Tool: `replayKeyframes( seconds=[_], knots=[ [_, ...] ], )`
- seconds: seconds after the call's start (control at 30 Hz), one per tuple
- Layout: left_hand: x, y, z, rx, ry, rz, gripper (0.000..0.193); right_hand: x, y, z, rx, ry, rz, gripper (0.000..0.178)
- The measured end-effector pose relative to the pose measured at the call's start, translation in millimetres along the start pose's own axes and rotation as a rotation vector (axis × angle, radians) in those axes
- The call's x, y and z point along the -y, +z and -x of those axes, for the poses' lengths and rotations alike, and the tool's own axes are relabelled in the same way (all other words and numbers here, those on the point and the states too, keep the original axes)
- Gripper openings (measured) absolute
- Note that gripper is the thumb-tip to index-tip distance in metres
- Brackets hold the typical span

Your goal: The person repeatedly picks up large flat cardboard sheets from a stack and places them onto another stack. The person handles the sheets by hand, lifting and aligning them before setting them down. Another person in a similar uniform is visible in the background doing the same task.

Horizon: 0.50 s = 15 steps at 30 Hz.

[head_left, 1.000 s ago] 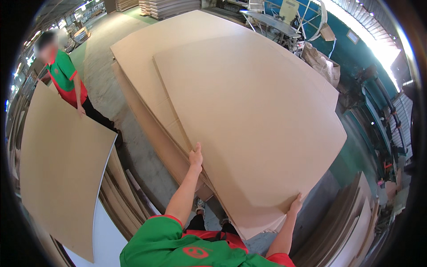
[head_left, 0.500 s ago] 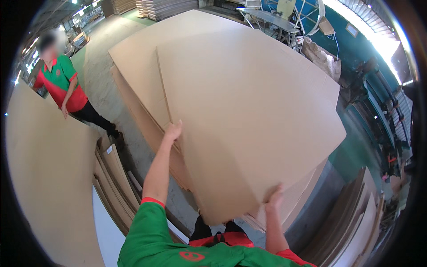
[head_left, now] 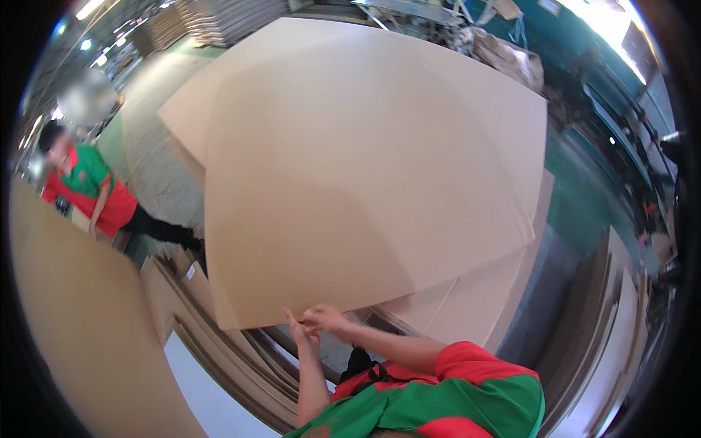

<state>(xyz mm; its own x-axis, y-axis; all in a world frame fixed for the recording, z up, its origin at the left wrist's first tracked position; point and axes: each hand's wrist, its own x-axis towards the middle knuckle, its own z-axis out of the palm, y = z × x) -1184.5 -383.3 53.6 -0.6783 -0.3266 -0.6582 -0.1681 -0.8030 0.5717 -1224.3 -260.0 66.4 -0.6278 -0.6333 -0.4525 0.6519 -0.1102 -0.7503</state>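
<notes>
Left hand (head_left: pixel 301 337), right hand (head_left: pixel 325 318) together | sheet (head_left: pixel 365 175) edge gripped above

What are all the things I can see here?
Lifted sheet: one, tan, large and thin, held up in the middle.
Sheets beneath: several, tan, stacked under the lifted one.
Board: one, tan, lower left.
Layered boards: a pile, brown, low at centre left.
Co-worker: one, green and red shirt, left.
Far stacks: pale, top.
Left hand: at the lifted sheet's near edge.
Right hand: beside it, on the same edge.
</notes>
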Motion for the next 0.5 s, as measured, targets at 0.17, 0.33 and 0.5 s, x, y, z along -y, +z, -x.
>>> replayKeyframes(
  seconds=[0.17, 0.33, 0.5],
  knots=[
    [30.6, 40.9, -26.6, -0.324, 0.213, 0.060, 0.065, 128.0, -295.6, 172.2, -1.331, -0.445, 0.454, 0.030],
    [21.2, 27.0, -32.0, -0.259, 0.172, 0.116, 0.073, 144.2, -438.7, 342.6, -1.935, 0.132, 1.054, 0.065],
    [-6.0, 26.0, -29.0, -0.354, 0.285, -0.039, 0.080, 149.0, -455.8, 364.6, -1.645, 0.419, 0.899, 0.081]
  ],
)
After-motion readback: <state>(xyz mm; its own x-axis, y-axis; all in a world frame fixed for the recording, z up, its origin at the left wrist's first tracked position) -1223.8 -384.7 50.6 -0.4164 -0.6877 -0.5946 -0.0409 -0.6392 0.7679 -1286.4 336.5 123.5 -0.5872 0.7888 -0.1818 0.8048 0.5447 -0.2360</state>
